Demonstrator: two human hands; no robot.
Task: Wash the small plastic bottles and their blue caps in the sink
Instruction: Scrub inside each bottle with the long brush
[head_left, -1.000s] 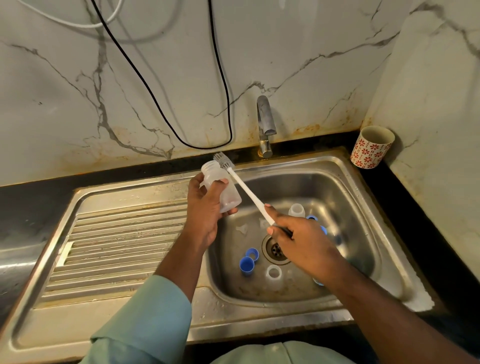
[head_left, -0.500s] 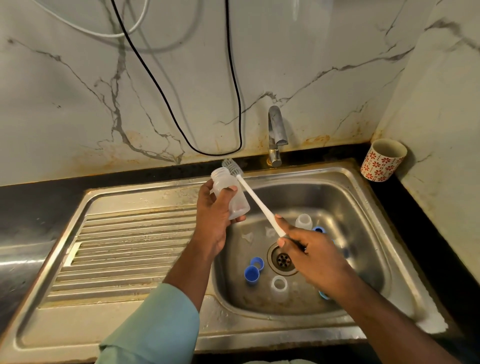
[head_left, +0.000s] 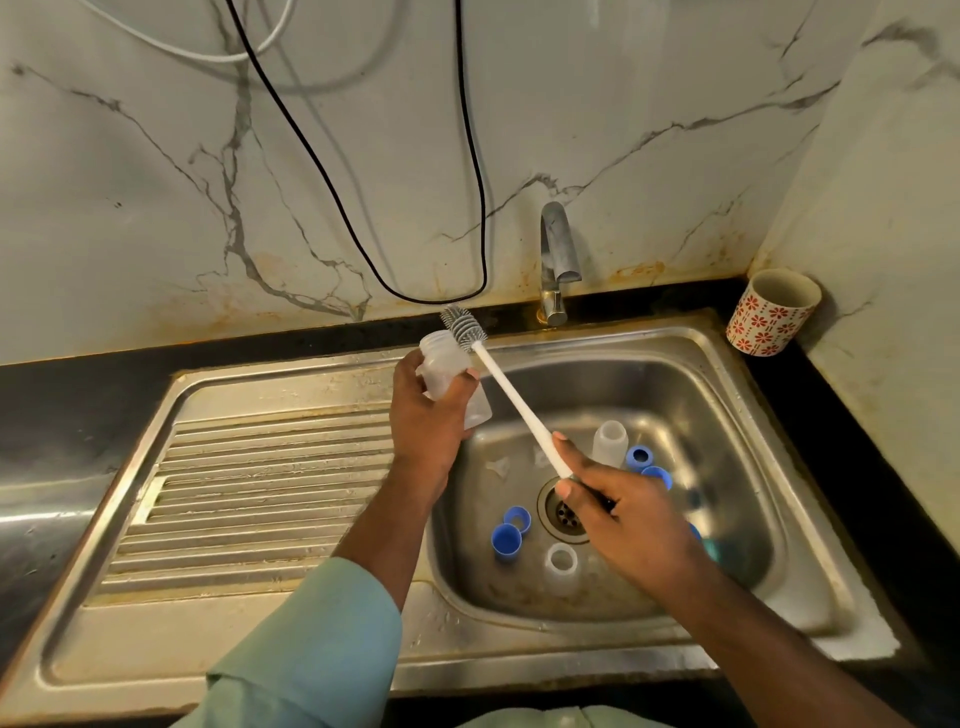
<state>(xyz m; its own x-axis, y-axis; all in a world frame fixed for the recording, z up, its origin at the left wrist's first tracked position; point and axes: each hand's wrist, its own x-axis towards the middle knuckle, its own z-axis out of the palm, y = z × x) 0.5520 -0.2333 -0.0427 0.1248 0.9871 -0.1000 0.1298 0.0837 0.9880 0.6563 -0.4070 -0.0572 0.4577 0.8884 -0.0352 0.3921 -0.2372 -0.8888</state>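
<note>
You are standing at the sink of a home kitchen.

In front of you a stainless steel sink (head_left: 727, 374) with a ribbed draining board (head_left: 249, 493) is set into a black counter (head_left: 857, 441), a short metal tap (head_left: 556, 260) stands at the back edge, marble-patterned wall panels (head_left: 156, 182) with rusty stains rise behind it, and a flower-patterned cup (head_left: 769, 317) sits in the corner.

My sink (head_left: 737, 364) is dull, stained steel. The bottle (head_left: 441, 364) I hold is frosted plastic. The caps (head_left: 506, 540) are matt blue plastic; the wall (head_left: 156, 182) is glossy marble.
</note>
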